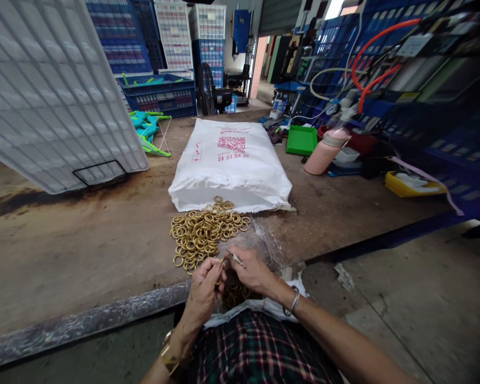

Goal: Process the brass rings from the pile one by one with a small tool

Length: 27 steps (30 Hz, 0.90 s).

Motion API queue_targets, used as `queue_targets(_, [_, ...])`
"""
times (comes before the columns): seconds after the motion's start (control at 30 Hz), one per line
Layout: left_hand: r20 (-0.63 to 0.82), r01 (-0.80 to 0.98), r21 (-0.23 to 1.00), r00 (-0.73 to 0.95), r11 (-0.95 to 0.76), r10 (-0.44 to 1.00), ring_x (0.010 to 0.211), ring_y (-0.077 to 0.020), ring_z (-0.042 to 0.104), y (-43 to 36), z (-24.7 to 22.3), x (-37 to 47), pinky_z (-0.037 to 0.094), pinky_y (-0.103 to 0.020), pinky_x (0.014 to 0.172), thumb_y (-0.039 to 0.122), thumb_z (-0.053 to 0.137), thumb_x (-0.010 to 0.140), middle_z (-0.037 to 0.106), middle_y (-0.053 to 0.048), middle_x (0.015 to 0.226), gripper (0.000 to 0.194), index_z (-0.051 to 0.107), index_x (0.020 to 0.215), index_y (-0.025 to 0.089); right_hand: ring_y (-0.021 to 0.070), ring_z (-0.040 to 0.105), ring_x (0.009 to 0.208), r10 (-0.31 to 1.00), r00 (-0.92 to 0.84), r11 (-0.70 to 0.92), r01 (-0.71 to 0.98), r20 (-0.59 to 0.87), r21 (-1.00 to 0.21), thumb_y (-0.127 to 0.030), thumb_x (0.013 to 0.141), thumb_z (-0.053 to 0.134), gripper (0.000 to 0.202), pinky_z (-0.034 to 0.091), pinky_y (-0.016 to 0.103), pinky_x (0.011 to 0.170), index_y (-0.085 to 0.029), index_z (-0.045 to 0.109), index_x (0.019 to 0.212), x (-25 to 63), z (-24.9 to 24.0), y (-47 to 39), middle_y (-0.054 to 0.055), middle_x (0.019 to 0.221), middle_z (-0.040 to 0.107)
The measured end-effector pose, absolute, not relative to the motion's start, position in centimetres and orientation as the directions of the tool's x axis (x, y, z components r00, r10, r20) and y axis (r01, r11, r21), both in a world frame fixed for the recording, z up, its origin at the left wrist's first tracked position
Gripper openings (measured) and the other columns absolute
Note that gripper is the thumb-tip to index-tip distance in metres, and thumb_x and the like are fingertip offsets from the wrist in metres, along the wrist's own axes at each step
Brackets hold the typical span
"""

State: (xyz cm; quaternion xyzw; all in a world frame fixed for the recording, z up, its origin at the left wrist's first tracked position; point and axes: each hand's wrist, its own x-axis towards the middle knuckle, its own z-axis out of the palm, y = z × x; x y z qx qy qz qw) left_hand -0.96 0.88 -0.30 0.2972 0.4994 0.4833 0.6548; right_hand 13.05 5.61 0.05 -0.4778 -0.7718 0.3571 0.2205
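Many brass-coloured rings (200, 232) lie in a loose pile on the brown table, against the near side of a white printed sack (230, 160). Just in front of the pile, my left hand (208, 280) pinches a brass ring between thumb and fingers. Close beside it on the right, my right hand (250, 269) is closed on a small pale tool, whose tip comes near the ring. Below both hands, more rings (236, 294) sit in an open bag at the table's edge, partly hidden by the hands.
A large white plastic crate (64, 101) stands tilted at the left. Green and turquoise frames (150, 130) lie behind it. Toward the right are a green tray (301, 140), a pink bottle (324, 154) and a yellow tray (414, 184). Stacked crates stand at the back.
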Motion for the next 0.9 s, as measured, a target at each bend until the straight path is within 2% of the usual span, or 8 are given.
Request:
queue_targets(0.1, [-0.340, -0.303, 0.896, 0.001, 0.324, 0.941, 0.040, -0.0046, 0.039, 0.9, -0.7, -1.0, 0.026, -0.015, 0.035, 0.050, 0.061, 0.074, 0.050, 0.006, 0.056, 0.034, 0.053, 0.073, 0.017, 0.0117, 0.045, 0.058, 0.855, -0.517, 0.389, 0.671, -0.023, -0.632, -0.009, 0.074, 0.041, 0.016, 0.032, 0.022, 0.058, -0.019, 0.054, 0.076, 13.1, -0.1, 5.1, -0.001, 0.064, 0.054])
queue_targets(0.2, [-0.320, -0.270, 0.914, -0.024, 0.302, 0.947, 0.040, -0.0048, 0.039, 1.0, -0.7, -1.0, 0.027, -0.015, 0.035, 0.050, 0.060, 0.074, 0.050, 0.005, 0.055, 0.035, 0.051, 0.069, 0.017, 0.0130, 0.048, 0.061, 0.846, -0.529, 0.410, 0.726, -0.069, -0.552, -0.008, 0.071, 0.041, 0.018, 0.031, 0.023, 0.059, -0.017, 0.055, 0.078, 13.0, 0.0, 4.9, 0.002, 0.068, 0.058])
queue_targets(0.47, [-0.295, -0.230, 0.932, -0.036, 0.279, 0.955, 0.037, -0.0049, 0.037, 0.8, -0.6, -0.9, 0.028, -0.016, 0.035, 0.053, 0.060, 0.072, 0.049, 0.006, 0.050, 0.037, 0.051, 0.064, 0.017, 0.0161, 0.056, 0.066, 0.834, -0.525, 0.422, 0.805, -0.170, -0.416, -0.009, 0.073, 0.041, 0.027, 0.032, 0.025, 0.059, -0.014, 0.057, 0.095, 12.5, 0.0, 5.2, 0.008, 0.081, 0.066])
queue_targets(0.6, [-0.317, -0.267, 0.918, -0.055, 0.292, 0.947, 0.036, -0.0045, 0.038, 0.3, -0.4, -1.0, 0.027, -0.016, 0.034, 0.052, 0.061, 0.072, 0.050, 0.006, 0.051, 0.037, 0.051, 0.066, 0.018, 0.0176, 0.059, 0.066, 0.852, -0.497, 0.419, 0.837, -0.166, -0.352, -0.009, 0.075, 0.041, 0.028, 0.031, 0.026, 0.056, -0.014, 0.056, 0.098, 12.0, 0.0, 5.7, 0.009, 0.082, 0.067])
queue_targets(0.67, [-0.322, -0.283, 0.909, -0.010, 0.306, 0.947, 0.036, -0.0044, 0.038, -0.1, 0.2, -0.9, 0.028, -0.016, 0.034, 0.052, 0.062, 0.071, 0.051, 0.006, 0.052, 0.037, 0.051, 0.067, 0.017, 0.0174, 0.060, 0.066, 0.879, -0.450, 0.384, 0.864, -0.159, -0.327, -0.009, 0.078, 0.039, 0.026, 0.031, 0.026, 0.056, -0.014, 0.056, 0.097, 11.9, 0.1, 6.4, 0.009, 0.080, 0.068])
queue_targets(0.8, [-0.384, -0.453, 0.800, 0.119, 0.394, 0.916, 0.036, -0.0039, 0.038, -0.4, 1.3, -0.8, 0.026, -0.016, 0.033, 0.049, 0.065, 0.071, 0.051, 0.006, 0.053, 0.035, 0.049, 0.069, 0.018, 0.0170, 0.061, 0.070, 0.929, -0.355, 0.311, 0.902, -0.104, -0.298, -0.010, 0.080, 0.040, 0.025, 0.034, 0.024, 0.059, -0.014, 0.054, 0.100, 12.0, 0.4, 8.3, 0.009, 0.081, 0.067])
queue_targets(0.9, [-0.427, -0.604, 0.678, 0.142, 0.420, 0.893, 0.040, -0.0032, 0.040, -0.1, 1.2, -1.0, 0.026, -0.014, 0.035, 0.046, 0.068, 0.069, 0.055, 0.004, 0.063, 0.036, 0.046, 0.067, 0.017, 0.0162, 0.061, 0.083, 0.914, -0.404, 0.384, 0.850, 0.021, -0.361, -0.011, 0.080, 0.043, 0.031, 0.037, 0.023, 0.068, -0.016, 0.049, 0.110, 11.4, 0.7, 9.5, 0.007, 0.096, 0.067])
